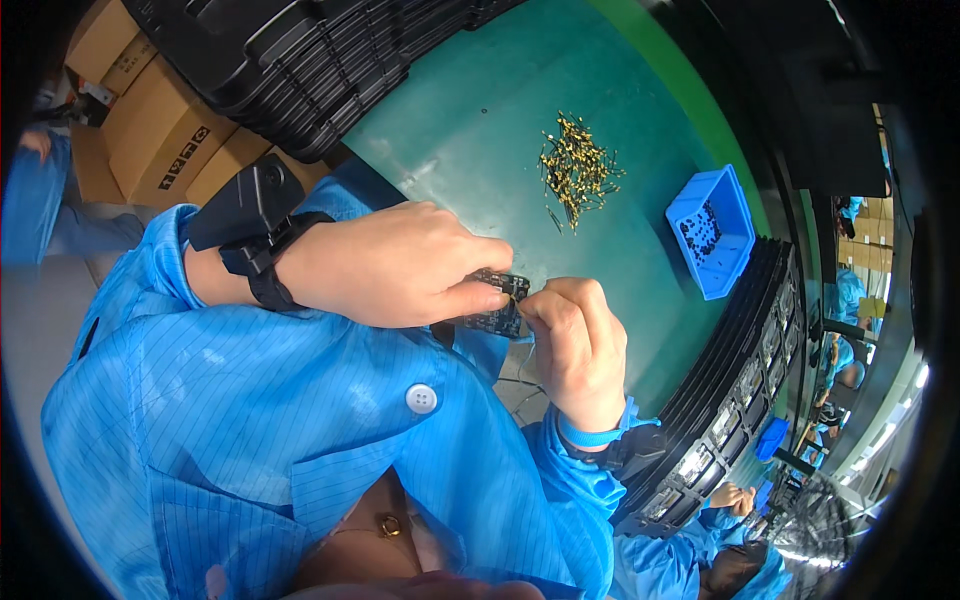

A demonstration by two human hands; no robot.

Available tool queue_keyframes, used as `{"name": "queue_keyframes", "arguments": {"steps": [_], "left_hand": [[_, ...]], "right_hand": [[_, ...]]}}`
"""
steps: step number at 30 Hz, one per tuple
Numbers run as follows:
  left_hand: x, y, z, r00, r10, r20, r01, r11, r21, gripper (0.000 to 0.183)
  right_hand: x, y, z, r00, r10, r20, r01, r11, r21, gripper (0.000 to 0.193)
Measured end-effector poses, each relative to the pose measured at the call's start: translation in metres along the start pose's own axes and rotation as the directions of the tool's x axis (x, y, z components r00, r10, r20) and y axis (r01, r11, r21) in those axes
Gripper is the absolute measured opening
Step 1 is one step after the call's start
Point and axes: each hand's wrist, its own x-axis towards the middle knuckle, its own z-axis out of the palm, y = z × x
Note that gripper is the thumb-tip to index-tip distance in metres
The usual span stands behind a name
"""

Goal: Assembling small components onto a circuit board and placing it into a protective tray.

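My left hand (400, 262) is closed on a small dark circuit board (497, 320), its thumb lying across the board's face. At the board's right edge, my right hand (580, 350) pinches with thumb and forefinger. A tiny yellowish bit shows by these fingertips, but what they grip is too small to make out. Beyond the hands, a loose pile of short black pieces with gold-coloured ends (578, 172) lies on the green work mat (460, 130).
A blue plastic bin (738, 255) with small black parts stands at the right. Stacked black trays (740, 365) run along the right side, and more black trays (300, 65) fill the upper left. Cardboard boxes (165, 140) sit at left. A co-worker in blue (650, 565) is at lower right.
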Motion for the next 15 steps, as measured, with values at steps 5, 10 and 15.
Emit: {"name": "queue_keyframes", "arguments": {"steps": [5,10,15], "left_hand": [[-0.0002,-0.0004,0.0015,0.999,0.017,-0.038,-0.018,1.000,-0.017,0.019],[0.0004,0.0008,0.0002,1.000,0.009,-0.016,-0.009,1.000,-0.026,0.019],[0.0006,0.0011,0.0002,1.000,-0.014,0.003,0.014,0.999,-0.040,0.020]], "right_hand": [[0.0025,-0.0005,-0.0023,0.999,-0.045,0.005,0.045,0.999,-0.022,0.021],[0.0041,0.0012,-0.0024,0.993,-0.114,-0.021,0.112,0.992,-0.057,0.023],[0.0040,0.0018,-0.0028,0.993,-0.113,-0.016,0.112,0.993,-0.042,0.024]]}}
